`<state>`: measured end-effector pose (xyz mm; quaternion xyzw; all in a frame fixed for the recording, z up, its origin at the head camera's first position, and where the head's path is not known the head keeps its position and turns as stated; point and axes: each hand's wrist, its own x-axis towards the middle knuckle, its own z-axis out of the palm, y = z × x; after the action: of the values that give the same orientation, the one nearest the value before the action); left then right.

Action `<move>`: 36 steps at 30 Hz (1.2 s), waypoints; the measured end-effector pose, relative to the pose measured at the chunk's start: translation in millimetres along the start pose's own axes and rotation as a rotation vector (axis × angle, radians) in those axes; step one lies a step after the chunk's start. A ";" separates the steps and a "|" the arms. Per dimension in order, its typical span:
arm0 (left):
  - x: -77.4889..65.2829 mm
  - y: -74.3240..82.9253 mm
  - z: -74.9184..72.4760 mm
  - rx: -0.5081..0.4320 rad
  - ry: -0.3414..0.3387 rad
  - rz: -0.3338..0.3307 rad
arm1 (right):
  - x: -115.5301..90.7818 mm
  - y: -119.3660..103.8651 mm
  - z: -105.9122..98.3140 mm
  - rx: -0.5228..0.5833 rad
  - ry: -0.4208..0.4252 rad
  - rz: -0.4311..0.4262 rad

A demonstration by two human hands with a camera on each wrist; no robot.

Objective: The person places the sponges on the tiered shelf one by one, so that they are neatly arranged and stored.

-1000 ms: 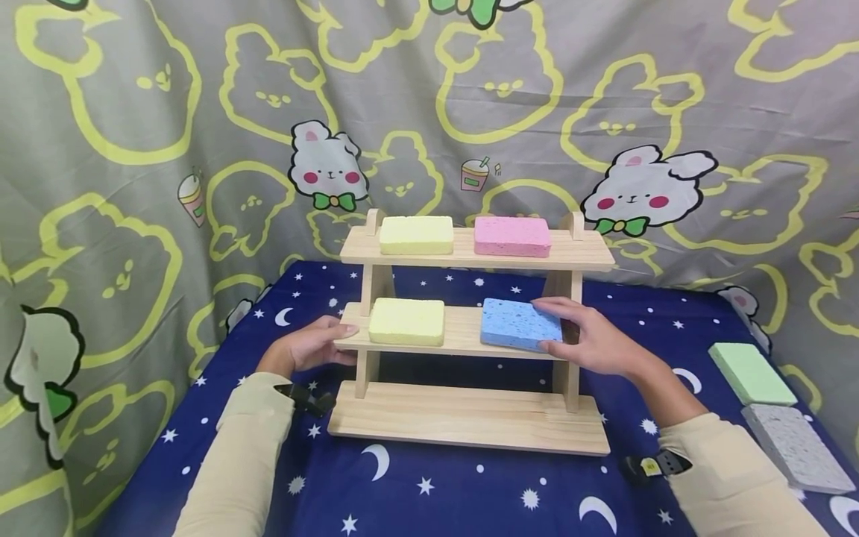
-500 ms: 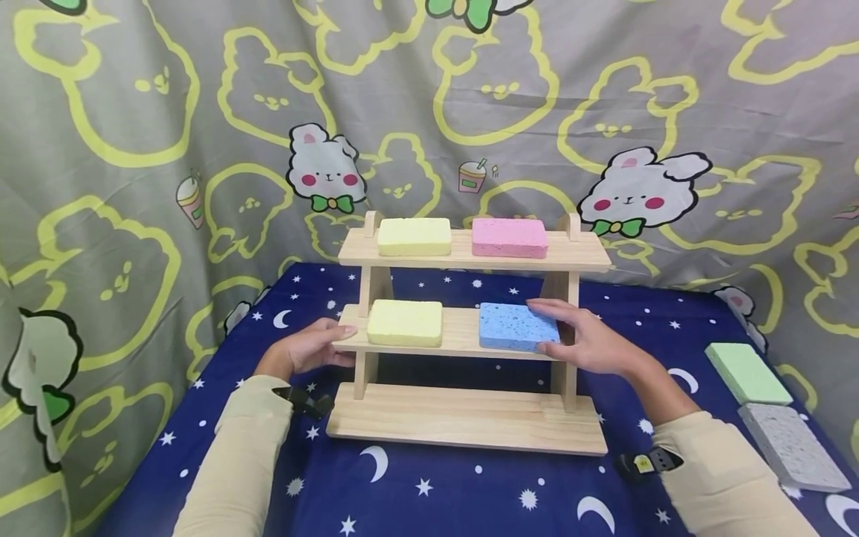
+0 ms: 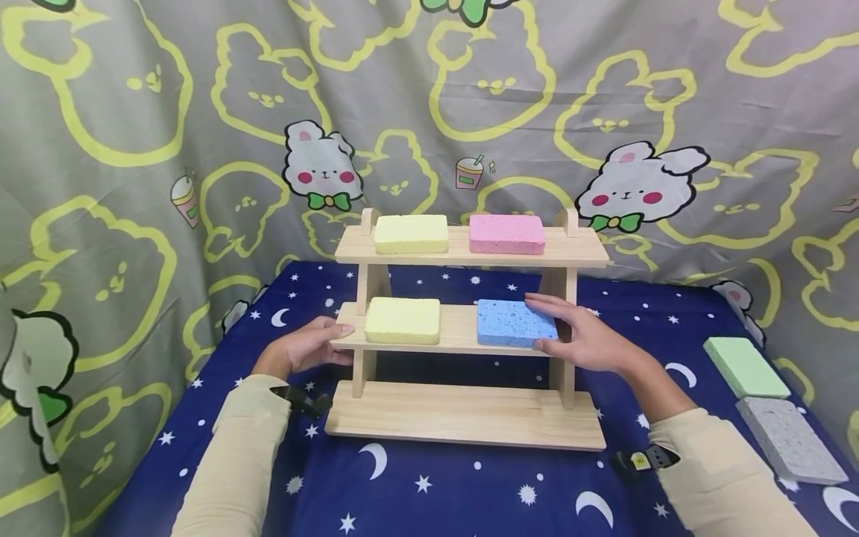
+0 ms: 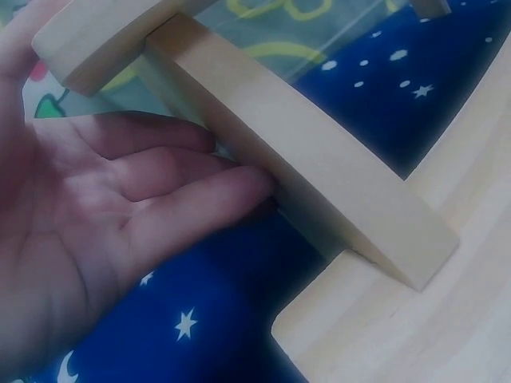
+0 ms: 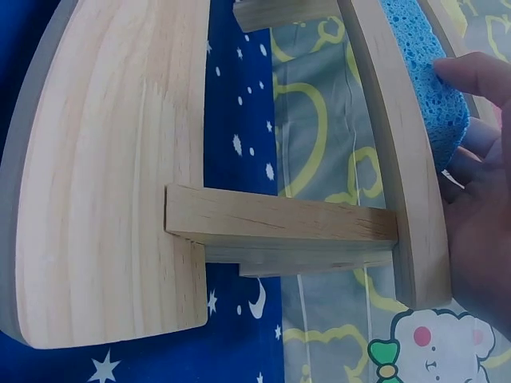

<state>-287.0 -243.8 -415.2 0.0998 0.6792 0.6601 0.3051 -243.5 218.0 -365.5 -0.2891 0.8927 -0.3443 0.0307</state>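
Facing a creased grey curtain [image 3: 396,97] printed with yellow outlines and rabbit faces, we saw the bench [image 3: 496,485] before it, covered in navy cloth with white moons and stars. On it stood a three-tier rack [image 3: 463,419] of pale, smooth, visibly grained wood. Below cream sleeves [image 3: 235,447], we saw the left hand [image 3: 305,345] grip the middle board's left end, thumb above and fingers beneath, against the upright; the right hand [image 3: 590,339] pinched the blue sponge [image 3: 510,323] between thumb and fingers, covering its right end. That porous rectangular block lay flat on the middle tier, right of a yellow sponge [image 3: 403,321]. Above, we counted another yellow block [image 3: 411,235] and a pink sponge [image 3: 506,235]; well apart, at the bench's right, lay a green block [image 3: 746,367] just beside a speckled grey one [image 3: 790,440].
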 end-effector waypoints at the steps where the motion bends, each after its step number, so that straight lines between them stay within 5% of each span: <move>1: -0.1 0.3 -0.1 0.002 0.001 0.002 | 0.2 -0.4 -0.2 0.003 -0.001 -0.001; 14: 1.8 -3.6 2.8 -0.005 -0.006 -0.003 | -3.9 0.1 -1.8 -0.021 0.018 -0.010; 21: 2.0 -0.7 3.4 0.004 0.002 -0.004 | -9.7 2.5 -5.4 0.059 0.039 -0.029; 36: -0.3 1.8 1.5 0.012 -0.002 -0.005 | -39.6 11.2 -13.0 0.093 0.186 -0.063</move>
<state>-286.4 -242.5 -413.3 0.1006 0.6831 0.6551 0.3066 -219.5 253.7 -368.3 -0.2820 0.8652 -0.4116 -0.0499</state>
